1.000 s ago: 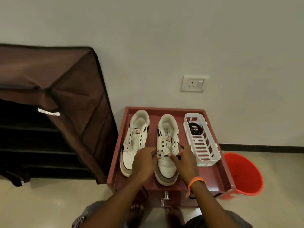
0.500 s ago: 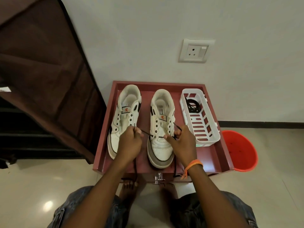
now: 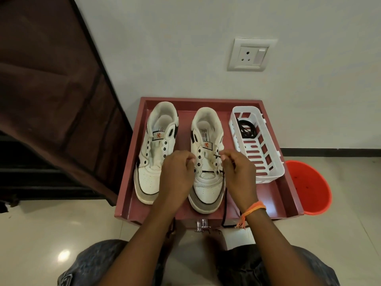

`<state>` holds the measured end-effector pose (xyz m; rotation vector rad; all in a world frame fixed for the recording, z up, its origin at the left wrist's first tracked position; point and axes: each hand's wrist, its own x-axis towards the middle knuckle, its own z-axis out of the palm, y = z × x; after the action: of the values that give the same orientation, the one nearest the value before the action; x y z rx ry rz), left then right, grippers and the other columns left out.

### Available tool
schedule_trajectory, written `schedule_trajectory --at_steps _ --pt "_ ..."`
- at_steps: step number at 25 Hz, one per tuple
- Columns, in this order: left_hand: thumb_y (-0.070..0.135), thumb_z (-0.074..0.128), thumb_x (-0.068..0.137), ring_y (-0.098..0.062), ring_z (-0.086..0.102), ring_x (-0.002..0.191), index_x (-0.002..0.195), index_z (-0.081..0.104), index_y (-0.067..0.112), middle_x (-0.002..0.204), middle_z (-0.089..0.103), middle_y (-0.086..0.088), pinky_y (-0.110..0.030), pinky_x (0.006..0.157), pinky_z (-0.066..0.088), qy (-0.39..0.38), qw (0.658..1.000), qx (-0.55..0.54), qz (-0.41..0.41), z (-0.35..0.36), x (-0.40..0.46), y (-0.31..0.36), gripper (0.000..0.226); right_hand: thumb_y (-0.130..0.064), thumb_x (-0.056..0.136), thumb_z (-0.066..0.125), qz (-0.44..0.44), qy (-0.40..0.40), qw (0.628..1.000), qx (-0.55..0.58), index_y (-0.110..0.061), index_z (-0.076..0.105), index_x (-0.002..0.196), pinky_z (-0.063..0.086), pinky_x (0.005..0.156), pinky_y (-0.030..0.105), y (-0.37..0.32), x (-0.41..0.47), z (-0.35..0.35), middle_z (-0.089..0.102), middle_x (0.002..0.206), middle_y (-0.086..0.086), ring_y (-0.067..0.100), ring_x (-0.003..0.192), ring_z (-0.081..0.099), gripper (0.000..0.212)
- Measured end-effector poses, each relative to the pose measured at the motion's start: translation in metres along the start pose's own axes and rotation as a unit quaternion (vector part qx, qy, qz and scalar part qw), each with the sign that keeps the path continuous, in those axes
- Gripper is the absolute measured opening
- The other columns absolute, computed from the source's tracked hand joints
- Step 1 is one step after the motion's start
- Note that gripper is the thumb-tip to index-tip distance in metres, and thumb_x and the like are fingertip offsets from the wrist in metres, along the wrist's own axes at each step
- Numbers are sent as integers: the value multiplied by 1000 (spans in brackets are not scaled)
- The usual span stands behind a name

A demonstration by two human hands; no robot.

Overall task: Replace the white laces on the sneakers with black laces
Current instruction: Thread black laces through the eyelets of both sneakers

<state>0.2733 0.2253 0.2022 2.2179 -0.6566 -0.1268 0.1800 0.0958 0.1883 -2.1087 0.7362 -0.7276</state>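
- Head view: both forearms reach forward over the red desk (image 3: 132,182).
- Left hand (image 3: 175,178) has fingers curled, pinching the black lace (image 3: 208,171) beside the right-side sneaker (image 3: 207,162).
- Right hand (image 3: 240,174) pinches the lace's other end at the eyelets.
- Left-side sneaker (image 3: 153,153) sits unlaced alongside.

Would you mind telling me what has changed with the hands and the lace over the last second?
The left hand drew its lace end out to the left, then came back beside the right sneaker. The right hand now pinches the black lace tip at a higher eyelet. Both sneakers, the white basket and the red tray stayed put.
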Motion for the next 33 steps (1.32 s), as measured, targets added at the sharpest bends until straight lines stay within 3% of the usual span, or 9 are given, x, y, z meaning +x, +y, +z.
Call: schedule_trajectory --at_steps 3,5,7,11,15,18,23,30,33 --pt "26 69 89 1 61 76 87 74 23 84 70 11 -21 70 53 11 1000 -9 -10 7 -2 -6 7 -2 89 64 -13 -13 1000 13 -10 75 102 44 75 3 3 -1 7 73 95 -3 -7 84 62 19" --pt "49 73 81 -3 62 71 77 72 24 74 68 10 -30 64 54 -4 999 17 -26 10 -9 -5 26 -1 87 67 -25 -16 1000 -1 -11 73 109 47 74 6 5 -2 10 74 96 -2 0 82 65 25" --pt "59 75 74 -9 60 62 70 65 20 64 62 7 -31 57 51 -2 997 70 -43 16 -11 -2 40 0 86 67 -56 -14 998 -18 -12 73 111 52 72 16 5 -2 11 74 94 0 8 80 67 28" --pt "48 72 79 -12 60 57 65 65 17 59 62 5 -34 55 52 5 996 52 -75 22 -3 1 34 -8 83 75 -36 -13 999 27 -13 77 99 56 74 23 4 -3 9 75 91 -3 4 83 68 17" --pt "30 73 81 -2 65 64 72 77 22 63 68 16 -18 60 50 -6 995 -52 -89 16 0 1 12 -8 82 76 17 -23 998 60 -13 76 100 56 75 23 3 -4 13 74 87 -8 2 82 69 19" --pt "18 78 80 5 66 63 83 79 18 64 68 19 -13 61 51 -10 979 -160 -124 14 3 -1 3 0 81 73 -53 -24 998 -10 -11 74 107 58 75 27 2 -7 19 75 86 -2 8 79 69 28" --pt "16 80 79 -8 72 65 74 75 28 66 73 7 -36 69 62 -43 963 -224 -147 13 5 -3 15 -6 79 66 -99 -7 995 -30 -10 73 77 55 61 43 0 -1 24 71 72 3 20 66 66 8" --pt "8 79 79 -8 70 63 66 69 34 62 71 11 -35 69 61 -52 966 -215 -135 10 8 2 30 -7 81 57 -146 -31 980 -129 -14 72 76 52 62 38 4 1 31 68 71 2 19 65 61 18" --pt "13 80 79 -14 74 70 71 74 25 68 74 2 -40 73 62 -75 959 -231 -147 10 9 -3 15 0 80 63 -128 -22 988 -81 -12 74 79 54 63 38 2 1 32 71 73 2 18 67 63 16"
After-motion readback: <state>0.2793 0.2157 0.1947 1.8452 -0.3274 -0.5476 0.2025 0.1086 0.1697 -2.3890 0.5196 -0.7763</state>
